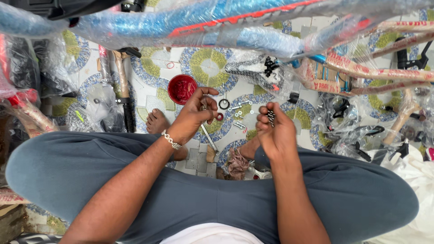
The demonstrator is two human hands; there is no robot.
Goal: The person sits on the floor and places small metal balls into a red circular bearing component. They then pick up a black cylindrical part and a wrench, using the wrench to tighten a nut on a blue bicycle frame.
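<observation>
Seated cross-legged on the patterned tile floor [156, 92], the person holds both hands up over the knees. The right hand [275, 131] has its fingers [264, 118] curled shut around a small dark threaded metal part [271, 116], gripped upright at the fingertips. The left hand [195, 115], a silver bracelet [172, 140] on its wrist, has fingers bent inward and pinched together, but whether they hold anything I cannot tell. Just beyond the hands, loose bolts and washers [239, 110] lie scattered on the floor, with a black ring [224, 104] and a red bowl [182, 89] nearby. A spanner [210, 140] lies under the left hand. A plastic-wrapped blue bicycle frame [190, 22] crosses overhead
</observation>
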